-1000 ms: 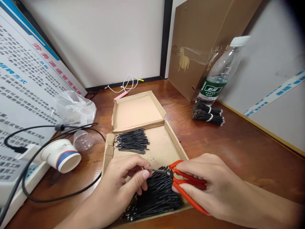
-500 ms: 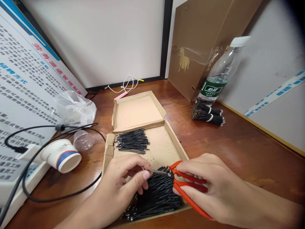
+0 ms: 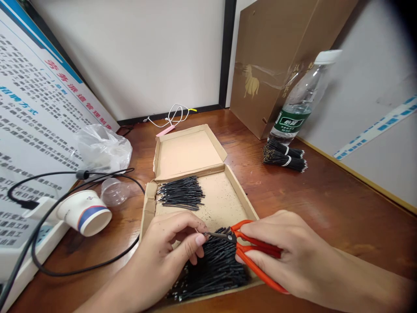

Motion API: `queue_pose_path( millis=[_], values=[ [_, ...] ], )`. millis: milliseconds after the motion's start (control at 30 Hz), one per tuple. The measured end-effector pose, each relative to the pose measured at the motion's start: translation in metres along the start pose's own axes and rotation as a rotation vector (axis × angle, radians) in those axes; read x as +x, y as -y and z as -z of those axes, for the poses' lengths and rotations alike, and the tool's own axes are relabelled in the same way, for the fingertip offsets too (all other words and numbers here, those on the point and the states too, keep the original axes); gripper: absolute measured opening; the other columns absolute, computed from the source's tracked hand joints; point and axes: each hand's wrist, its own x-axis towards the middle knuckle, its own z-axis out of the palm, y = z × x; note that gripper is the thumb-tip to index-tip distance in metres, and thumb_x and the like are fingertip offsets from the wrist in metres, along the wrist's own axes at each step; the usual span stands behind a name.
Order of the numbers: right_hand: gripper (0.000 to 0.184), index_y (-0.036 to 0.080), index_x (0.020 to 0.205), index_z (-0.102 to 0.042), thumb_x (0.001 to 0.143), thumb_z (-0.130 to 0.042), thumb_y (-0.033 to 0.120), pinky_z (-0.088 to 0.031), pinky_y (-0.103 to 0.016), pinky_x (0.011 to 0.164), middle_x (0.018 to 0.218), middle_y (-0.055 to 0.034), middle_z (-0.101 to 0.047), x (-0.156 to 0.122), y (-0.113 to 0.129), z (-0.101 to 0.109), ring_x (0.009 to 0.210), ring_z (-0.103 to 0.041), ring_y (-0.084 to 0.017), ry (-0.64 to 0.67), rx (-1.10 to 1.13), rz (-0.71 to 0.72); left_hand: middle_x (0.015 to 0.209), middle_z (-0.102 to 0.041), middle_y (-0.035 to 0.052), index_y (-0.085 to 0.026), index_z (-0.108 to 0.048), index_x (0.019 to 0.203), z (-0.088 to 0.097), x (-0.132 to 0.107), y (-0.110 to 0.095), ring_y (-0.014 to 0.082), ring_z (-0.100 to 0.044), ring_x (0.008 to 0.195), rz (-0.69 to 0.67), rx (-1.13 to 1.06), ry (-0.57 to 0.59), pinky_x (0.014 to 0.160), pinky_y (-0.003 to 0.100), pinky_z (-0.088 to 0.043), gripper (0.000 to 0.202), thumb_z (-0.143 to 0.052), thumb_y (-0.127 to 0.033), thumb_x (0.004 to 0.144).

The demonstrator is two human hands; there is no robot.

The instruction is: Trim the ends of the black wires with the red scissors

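My right hand [image 3: 280, 252] is wrapped round the orange-red handles of a pair of scissors [image 3: 243, 243]. The dark blades point left, their tips at the fingertips of my left hand [image 3: 182, 248]. Thumb and forefinger of that hand pinch a thin black wire, nearly all hidden by the fingers and blade tips. Underneath both hands, a dense pile of short black wires [image 3: 218, 265] lies in the near part of an open cardboard box [image 3: 241, 189]. Farther back in the box rests a smaller, neatly lined batch of black wires [image 3: 180, 192]. Dark crumbs are scattered on the cardboard.
Right of the box, tied bundles of black wires [image 3: 283, 157] lie before a water bottle [image 3: 293, 102] and a brown carton [image 3: 260, 69]. To the left are a tipped paper cup [image 3: 86, 213], a clear plastic cup [image 3: 114, 191], a plastic bag [image 3: 104, 148] and a looping black cable [image 3: 87, 274].
The scissor handles have come slightly closer together in my right hand, and the lower handle has moved up a little. My left hand stays almost still.
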Motion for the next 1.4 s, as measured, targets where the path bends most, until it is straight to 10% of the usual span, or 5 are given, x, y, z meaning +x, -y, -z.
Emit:
queue_pose_path(
  millis=[1400],
  values=[
    [0.022, 0.019, 0.064, -0.046, 0.085, -0.053, 0.014, -0.029, -0.024, 0.05, 0.054, 0.0075, -0.042, -0.0027, 0.0078, 0.004, 0.047, -0.033, -0.008, 0.048, -0.061, -0.049, 0.089, -0.071, 0.0028, -0.019, -0.067, 0.092, 0.004, 0.0022, 0.0051, 0.0174, -0.065, 0.085, -0.232, 0.195, -0.04, 0.077, 0.028, -0.049, 0.013, -0.057, -0.011, 0.093]
  ],
)
